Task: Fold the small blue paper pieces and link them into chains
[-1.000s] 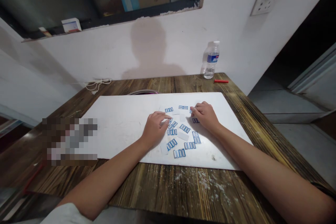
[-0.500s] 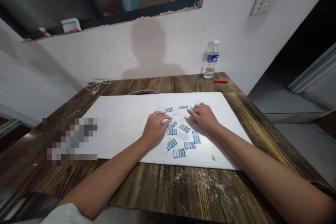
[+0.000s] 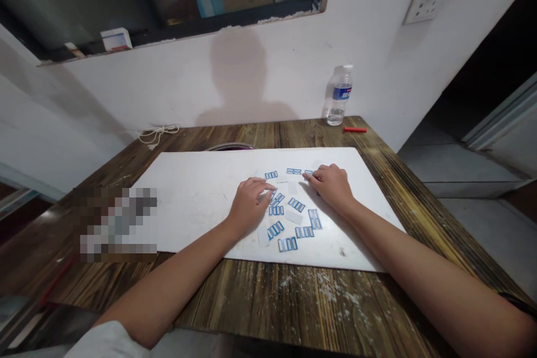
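Several small white tiles with blue markings [image 3: 288,220] lie scattered on a white board [image 3: 188,201] on the wooden table. My left hand [image 3: 249,203] rests on the board at the left of the cluster, fingers bent, with the fingertips pinching a tile [image 3: 268,194]. My right hand [image 3: 332,185] lies at the cluster's right, fingers together and curled, the tips pressing on a blue-marked tile [image 3: 308,173] at the far edge of the group. Some tiles lie face down and plain white.
A wooden table [image 3: 293,302] carries the board. A water bottle [image 3: 339,95] and a red lighter [image 3: 354,130] stand at the back right by the wall. A white cord [image 3: 157,134] lies back left. A blurred patch [image 3: 117,224] sits left.
My right hand has slid a little left and away along the far edge of the tiles, covering one tile that showed beside it before. The left hand has hardly moved.
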`<state>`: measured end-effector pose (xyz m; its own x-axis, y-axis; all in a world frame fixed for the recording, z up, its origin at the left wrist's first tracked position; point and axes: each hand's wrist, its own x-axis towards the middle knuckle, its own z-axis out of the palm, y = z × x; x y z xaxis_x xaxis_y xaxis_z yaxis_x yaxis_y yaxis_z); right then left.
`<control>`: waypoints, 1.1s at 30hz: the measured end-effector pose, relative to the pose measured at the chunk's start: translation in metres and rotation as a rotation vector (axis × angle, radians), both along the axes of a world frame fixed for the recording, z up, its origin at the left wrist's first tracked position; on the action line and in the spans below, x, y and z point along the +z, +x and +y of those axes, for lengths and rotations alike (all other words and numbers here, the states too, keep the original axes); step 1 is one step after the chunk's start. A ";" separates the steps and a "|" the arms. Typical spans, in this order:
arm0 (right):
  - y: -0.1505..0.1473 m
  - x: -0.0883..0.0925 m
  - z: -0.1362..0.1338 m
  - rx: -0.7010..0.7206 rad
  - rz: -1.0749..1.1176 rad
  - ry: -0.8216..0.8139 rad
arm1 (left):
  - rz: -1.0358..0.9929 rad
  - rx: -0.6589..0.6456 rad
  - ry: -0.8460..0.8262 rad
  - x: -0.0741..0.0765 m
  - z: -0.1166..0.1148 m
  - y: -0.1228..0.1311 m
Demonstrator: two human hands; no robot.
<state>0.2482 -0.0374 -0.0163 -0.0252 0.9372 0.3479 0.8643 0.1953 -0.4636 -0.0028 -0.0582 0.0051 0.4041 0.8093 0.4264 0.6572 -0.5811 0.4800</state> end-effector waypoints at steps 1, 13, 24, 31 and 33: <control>0.000 -0.001 0.001 0.023 0.029 0.022 | -0.001 -0.001 0.002 0.000 0.000 0.000; -0.002 0.000 0.000 0.482 0.008 0.131 | 0.002 0.000 0.011 0.000 -0.001 0.000; -0.002 0.004 -0.001 0.303 0.139 0.195 | -0.025 0.014 0.002 0.004 -0.003 0.001; -0.007 0.001 -0.003 0.246 0.033 0.044 | -0.383 0.150 -0.149 -0.006 0.005 -0.002; -0.007 -0.001 -0.003 0.273 0.012 0.041 | -0.504 0.262 -0.121 -0.011 0.013 -0.005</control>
